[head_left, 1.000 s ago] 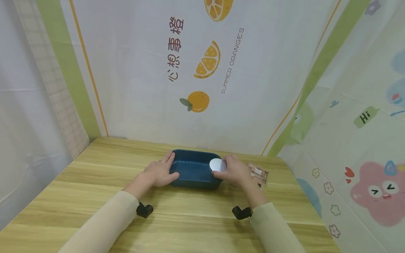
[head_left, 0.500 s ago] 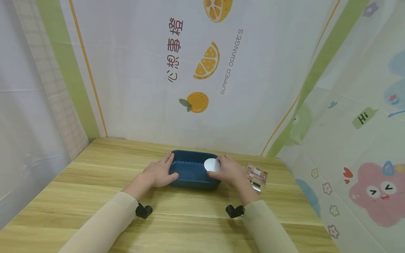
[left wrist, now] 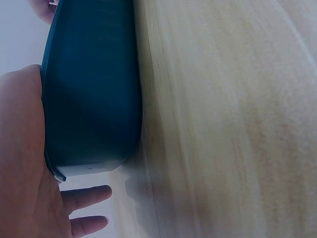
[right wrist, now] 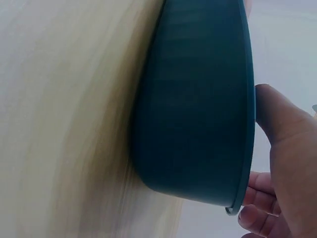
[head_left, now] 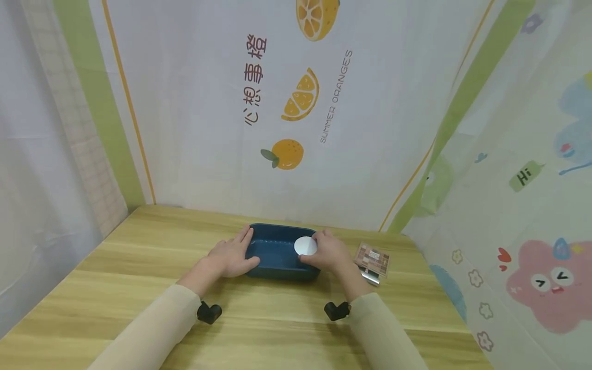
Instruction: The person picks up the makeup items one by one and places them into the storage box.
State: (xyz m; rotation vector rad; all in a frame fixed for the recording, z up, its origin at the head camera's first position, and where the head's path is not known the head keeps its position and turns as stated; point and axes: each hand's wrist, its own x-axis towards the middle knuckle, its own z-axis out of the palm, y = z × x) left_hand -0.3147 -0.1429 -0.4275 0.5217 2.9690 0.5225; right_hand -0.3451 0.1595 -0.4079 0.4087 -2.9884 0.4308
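A dark blue rectangular basin [head_left: 277, 254] stands on the wooden table, its outer wall [left wrist: 94, 84] filling much of the left wrist view. My left hand [head_left: 229, 257] lies at its left end, with the thumb over the near rim and the other fingers extended along the end. In the left wrist view two fingers [left wrist: 86, 198] stick out straight past the rim. My right hand [head_left: 330, 252] pinches a flat, round white disc [head_left: 305, 247] over the basin's right end. The basin hides the disc in the right wrist view, where the thumb [right wrist: 275, 106] reaches over the rim.
To the right of the basin lies a makeup palette [head_left: 372, 258] with brown squares. A small silver item [head_left: 369, 276] lies partly under its near edge. A printed white curtain [head_left: 208, 128] hangs behind the table [head_left: 268, 324], with another curtain [head_left: 522, 231] on the right.
My right hand has moved left with the white disc, further over the basin. The palette and silver item show more fully. My left hand stays on the basin's left end.
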